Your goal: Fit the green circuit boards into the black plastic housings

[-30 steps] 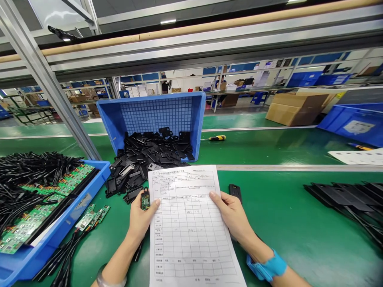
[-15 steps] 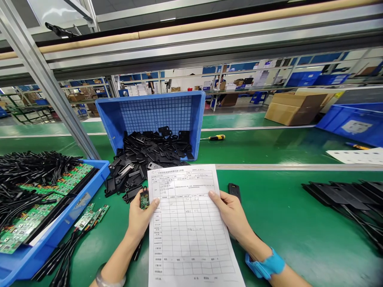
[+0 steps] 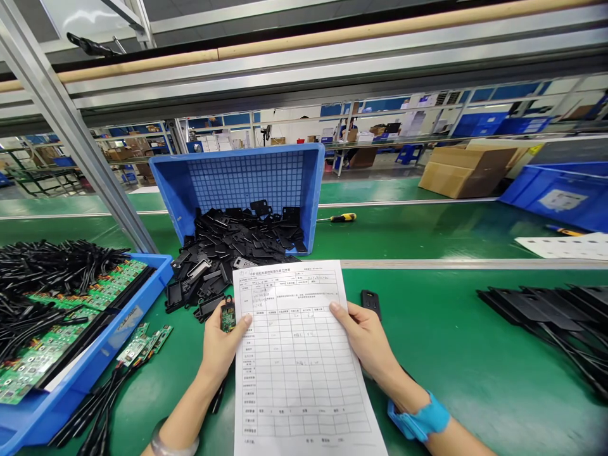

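A printed form (image 3: 304, 373) with a table and some handwriting is held upright toward me by both hands. My left hand (image 3: 221, 339) grips its left edge, thumb on the front. A small green circuit board (image 3: 228, 316) with a digit display shows at the fingers of that hand; whether it is held or lies behind is hard to tell. My right hand (image 3: 368, 339) pinches the right edge, thumb in front and fingers behind. Just beyond the right hand a black plastic case (image 3: 370, 303) lies on the green bench (image 3: 441, 354).
A tipped blue crate (image 3: 311, 202) spills black plastic casings (image 3: 237, 234). At left stands a blue bin (image 3: 159, 269) of circuit boards with black cables. Loose wired boards (image 3: 137, 345) lie beside it. A screwdriver (image 3: 342, 218) lies behind; black cabled parts (image 3: 546, 316) are at right.
Almost nothing has changed. The whole view has shifted very slightly, and both hands still hold the form in the same place.
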`<action>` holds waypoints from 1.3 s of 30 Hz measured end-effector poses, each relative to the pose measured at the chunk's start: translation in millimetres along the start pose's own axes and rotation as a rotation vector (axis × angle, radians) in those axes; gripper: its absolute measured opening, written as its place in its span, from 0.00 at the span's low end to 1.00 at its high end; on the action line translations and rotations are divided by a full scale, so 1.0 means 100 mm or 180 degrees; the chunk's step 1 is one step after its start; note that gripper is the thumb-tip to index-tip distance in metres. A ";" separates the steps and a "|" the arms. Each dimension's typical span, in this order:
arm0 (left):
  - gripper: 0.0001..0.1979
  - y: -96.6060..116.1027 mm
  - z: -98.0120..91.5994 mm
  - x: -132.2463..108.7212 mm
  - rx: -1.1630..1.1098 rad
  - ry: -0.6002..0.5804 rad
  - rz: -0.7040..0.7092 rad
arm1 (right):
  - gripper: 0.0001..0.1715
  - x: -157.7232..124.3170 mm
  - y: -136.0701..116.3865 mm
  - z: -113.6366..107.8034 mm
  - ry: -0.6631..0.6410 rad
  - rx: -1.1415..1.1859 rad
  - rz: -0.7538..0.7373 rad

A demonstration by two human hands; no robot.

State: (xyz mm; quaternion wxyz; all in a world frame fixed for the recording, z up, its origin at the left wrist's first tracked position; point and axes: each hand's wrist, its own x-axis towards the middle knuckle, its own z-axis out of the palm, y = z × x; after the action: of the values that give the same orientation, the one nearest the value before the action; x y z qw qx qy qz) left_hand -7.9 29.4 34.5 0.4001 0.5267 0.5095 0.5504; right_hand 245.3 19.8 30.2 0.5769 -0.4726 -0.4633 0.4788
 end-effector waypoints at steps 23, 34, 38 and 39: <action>0.21 -0.04 -0.01 0.01 -0.0039 -0.0028 -0.0031 | 0.27 0.00 -0.02 0.01 0.0019 -0.0032 0.0032; 0.23 0.02 0.01 -0.01 -0.0040 0.0075 -0.0074 | 0.26 0.00 -0.02 0.01 -0.0023 0.0001 0.0007; 0.22 0.00 0.01 0.00 -0.0076 0.0090 -0.0111 | 0.23 0.00 -0.02 0.01 -0.0055 0.0070 -0.0045; 0.22 0.00 0.01 0.00 -0.0072 0.0081 -0.0104 | 0.23 0.00 -0.02 0.02 -0.0050 0.0064 -0.0058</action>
State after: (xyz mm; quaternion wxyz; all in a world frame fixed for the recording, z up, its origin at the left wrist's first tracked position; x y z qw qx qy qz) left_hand -7.3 29.4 34.3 0.4085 0.5067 0.5169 0.5561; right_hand 244.0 19.7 32.6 0.5823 -0.4587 -0.4672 0.4819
